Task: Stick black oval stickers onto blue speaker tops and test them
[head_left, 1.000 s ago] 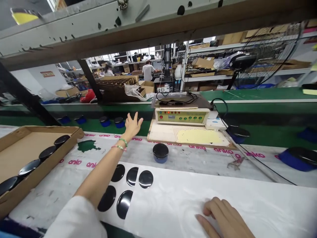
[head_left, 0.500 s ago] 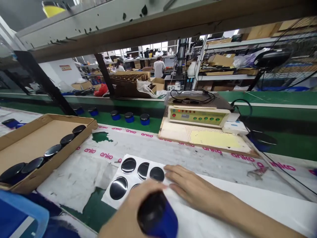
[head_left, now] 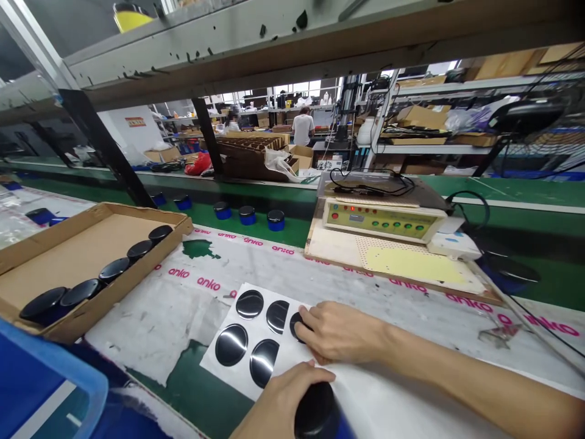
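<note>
My left hand [head_left: 278, 402] is wrapped round a blue jar with a black lid [head_left: 316, 410], tilted at the bottom of the view. Just beyond it, my right hand [head_left: 340, 332] has its fingers curled together on a round black sticker [head_left: 296, 328], covering part of it. That sticker lies on a white backing sheet [head_left: 244, 379] with several more glossy black discs [head_left: 231, 345]. A white layer crosses the sheet and cuts off the edges of two discs. The fingertips' exact hold on the sticker is partly hidden.
On the left, a shallow cardboard tray [head_left: 105, 213] holds several black-lidded jars [head_left: 114, 268]. More blue jars [head_left: 275, 220] stand on the green belt [head_left: 292, 198]. Behind my right hand sits a control box [head_left: 384, 221] on a board. A blue bin [head_left: 98, 381] occupies the lower left corner.
My right hand's fingers have curled in onto the black sticker from beside it. My left hand and the jar have shifted right and lower, exposing more discs. The whole view has shifted slightly.
</note>
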Demonstrator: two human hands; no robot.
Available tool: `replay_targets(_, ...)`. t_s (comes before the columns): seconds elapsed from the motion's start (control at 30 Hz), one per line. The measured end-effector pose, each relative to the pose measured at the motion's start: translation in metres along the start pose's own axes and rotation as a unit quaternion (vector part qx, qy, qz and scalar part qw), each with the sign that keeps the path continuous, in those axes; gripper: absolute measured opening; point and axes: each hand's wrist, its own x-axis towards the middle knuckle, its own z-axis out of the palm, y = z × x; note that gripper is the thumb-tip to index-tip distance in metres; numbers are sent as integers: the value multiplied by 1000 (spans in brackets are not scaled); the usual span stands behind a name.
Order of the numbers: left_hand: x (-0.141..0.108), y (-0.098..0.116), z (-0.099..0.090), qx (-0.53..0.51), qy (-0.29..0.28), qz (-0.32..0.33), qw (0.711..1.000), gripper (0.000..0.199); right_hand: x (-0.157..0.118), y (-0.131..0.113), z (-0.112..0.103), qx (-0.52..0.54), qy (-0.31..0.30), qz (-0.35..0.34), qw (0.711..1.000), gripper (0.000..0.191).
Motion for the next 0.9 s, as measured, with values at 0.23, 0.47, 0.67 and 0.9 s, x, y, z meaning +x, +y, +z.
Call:
replay_targets(0.23, -10, 32, -8, -14, -9, -123, 992, 79, -4, 21, -6, 40, 126, 121, 984, 17)
replay_targets(0.47, -18, 46, 1, 21, 50, -167, 984, 77, -50, 5, -45, 141, 276, 287, 906, 23)
replay_targets(0.67, 3, 39, 25, 147, 155, 116, 970, 84, -96, -60, -60, 132, 345, 343, 864, 17)
replay_targets(0.9, 8, 31, 31, -5, 112, -84, 990, 86, -118, -104, -28, 23, 344, 440, 829, 20)
